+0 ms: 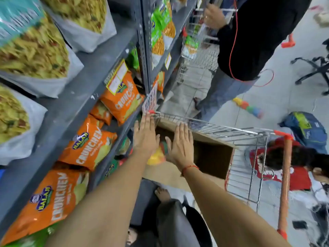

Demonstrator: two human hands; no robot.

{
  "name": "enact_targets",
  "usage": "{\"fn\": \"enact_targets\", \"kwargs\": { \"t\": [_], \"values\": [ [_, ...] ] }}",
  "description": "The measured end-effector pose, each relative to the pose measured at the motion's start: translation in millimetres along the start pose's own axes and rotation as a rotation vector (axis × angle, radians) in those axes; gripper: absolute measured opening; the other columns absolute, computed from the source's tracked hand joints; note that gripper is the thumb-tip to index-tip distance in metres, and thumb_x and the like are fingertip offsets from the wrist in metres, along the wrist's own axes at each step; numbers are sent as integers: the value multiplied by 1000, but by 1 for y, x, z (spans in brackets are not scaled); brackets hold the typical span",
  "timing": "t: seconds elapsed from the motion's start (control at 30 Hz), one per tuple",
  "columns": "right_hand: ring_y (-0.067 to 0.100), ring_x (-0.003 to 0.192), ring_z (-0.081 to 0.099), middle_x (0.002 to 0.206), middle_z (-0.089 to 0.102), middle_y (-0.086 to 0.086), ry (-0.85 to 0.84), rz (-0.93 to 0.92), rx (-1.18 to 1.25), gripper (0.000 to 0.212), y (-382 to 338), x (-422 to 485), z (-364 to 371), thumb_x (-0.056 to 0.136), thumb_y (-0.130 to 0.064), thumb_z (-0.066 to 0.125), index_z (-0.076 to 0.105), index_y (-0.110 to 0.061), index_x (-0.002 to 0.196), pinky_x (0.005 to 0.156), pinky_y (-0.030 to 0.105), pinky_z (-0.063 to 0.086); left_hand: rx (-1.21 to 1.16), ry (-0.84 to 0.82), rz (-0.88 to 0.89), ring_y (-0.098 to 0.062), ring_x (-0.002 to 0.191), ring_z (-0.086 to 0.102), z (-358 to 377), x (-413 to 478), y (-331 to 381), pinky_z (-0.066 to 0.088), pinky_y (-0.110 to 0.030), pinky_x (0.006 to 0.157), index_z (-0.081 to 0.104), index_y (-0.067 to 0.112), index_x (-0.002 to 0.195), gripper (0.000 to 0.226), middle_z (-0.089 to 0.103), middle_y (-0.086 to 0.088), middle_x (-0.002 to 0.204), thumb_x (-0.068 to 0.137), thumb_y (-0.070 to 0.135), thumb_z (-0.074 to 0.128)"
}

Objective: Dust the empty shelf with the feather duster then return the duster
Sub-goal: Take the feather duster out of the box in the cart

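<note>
The feather duster (248, 107), with rainbow-coloured fluff, lies on the grey floor at the right, far from both hands. My left hand (146, 136) and my right hand (180, 143) reach down side by side with flat, straight fingers over an open cardboard box (211, 157). A yellow and green snack packet (156, 156) is pressed between the two palms. The grey metal shelves (71, 97) on the left hold orange and white snack bags; no bare shelf shows.
The box sits in a wire shopping cart (231, 130) with orange handles, close to the shelf. A person in black (249, 41) stands behind it at a second cart. Another person in red (284, 166) is low at the right. A blue bag (306, 129) lies on the floor.
</note>
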State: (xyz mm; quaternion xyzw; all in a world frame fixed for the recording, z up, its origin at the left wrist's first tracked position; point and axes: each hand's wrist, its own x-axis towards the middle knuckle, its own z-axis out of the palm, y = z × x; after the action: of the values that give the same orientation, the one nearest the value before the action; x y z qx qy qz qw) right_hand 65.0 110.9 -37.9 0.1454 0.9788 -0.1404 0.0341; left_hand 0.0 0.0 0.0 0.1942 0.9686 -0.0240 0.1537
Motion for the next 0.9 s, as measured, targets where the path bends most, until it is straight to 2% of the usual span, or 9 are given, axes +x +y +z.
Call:
{"fn": "enact_targets", "kwargs": {
  "t": [0.13, 0.2, 0.33, 0.4, 0.47, 0.6, 0.67, 0.8, 0.9],
  "values": [
    [36, 139, 28, 147, 34, 24, -81, 12, -7, 63, 2, -9, 23, 94, -39, 31, 33, 4, 139, 112, 48, 24, 19, -138, -83, -26, 149, 1, 36, 4, 4, 11, -45, 120, 10, 2, 152, 68, 4, -15, 161, 98, 34, 36],
    [34, 142, 20, 151, 27, 22, -156, 11, 3, 62, 5, -14, 34, 96, -39, 27, 26, 3, 142, 114, 46, 19, -32, -230, -116, -28, 148, 4, 48, 6, 8, 13, -46, 119, 12, 2, 151, 68, 8, -15, 160, 97, 32, 39],
    [29, 145, 6, 157, 12, 17, -340, 14, -7, 57, 7, -23, 42, 101, -34, 23, 14, -1, 146, 117, 40, 9, -72, -381, -185, -32, 138, 34, 63, -2, 11, 33, -41, 109, 33, -1, 143, 59, 36, -19, 148, 93, 27, 48],
    [28, 145, 7, 157, 13, 17, -410, 12, -15, 56, 6, -32, 42, 101, -33, 22, 14, -1, 146, 116, 40, 11, -97, -432, -166, -33, 130, 45, 74, -11, 11, 44, -23, 91, 43, -3, 135, 44, 48, -19, 139, 95, 15, 45],
    [28, 144, 10, 156, 16, 17, -468, 18, -33, 55, 5, -38, 41, 101, -32, 22, 17, -1, 146, 115, 39, 14, -131, -472, -150, -33, 126, 49, 86, -17, 2, 36, -1, 65, 49, -4, 132, 36, 52, -21, 136, 98, 6, 41],
    [29, 143, 17, 154, 24, 18, -501, 72, -11, 52, 4, -45, 35, 101, -30, 26, 26, 0, 142, 114, 39, 18, -179, -450, -230, -30, 123, 54, 71, -27, -12, 46, -14, 86, 58, 4, 128, 34, 58, -16, 132, 99, 7, 40],
    [30, 141, 19, 152, 27, 18, -499, 94, 31, 48, 0, -48, 26, 101, -28, 28, 31, 0, 140, 113, 41, 21, -60, -452, -210, -29, 122, 57, 48, -33, -17, 50, -28, 94, 60, 5, 125, 35, 60, -14, 130, 97, 7, 40],
    [34, 126, 38, 139, 43, 19, -458, 88, 64, 40, -11, -55, 7, 98, -25, 35, 46, -2, 129, 98, 43, 36, 106, -526, -152, -30, 123, 55, 10, -46, -35, 46, -37, 98, 59, 4, 126, 39, 58, -15, 133, 95, 21, 42],
    [36, 119, 43, 133, 48, 20, -416, 85, 92, 37, -24, -56, -16, 97, -24, 37, 48, -1, 124, 92, 43, 39, 19, -552, -170, -33, 121, 54, -21, -60, -53, 46, -40, 97, 58, 3, 125, 45, 57, -17, 132, 97, 33, 40]
  ]
}}
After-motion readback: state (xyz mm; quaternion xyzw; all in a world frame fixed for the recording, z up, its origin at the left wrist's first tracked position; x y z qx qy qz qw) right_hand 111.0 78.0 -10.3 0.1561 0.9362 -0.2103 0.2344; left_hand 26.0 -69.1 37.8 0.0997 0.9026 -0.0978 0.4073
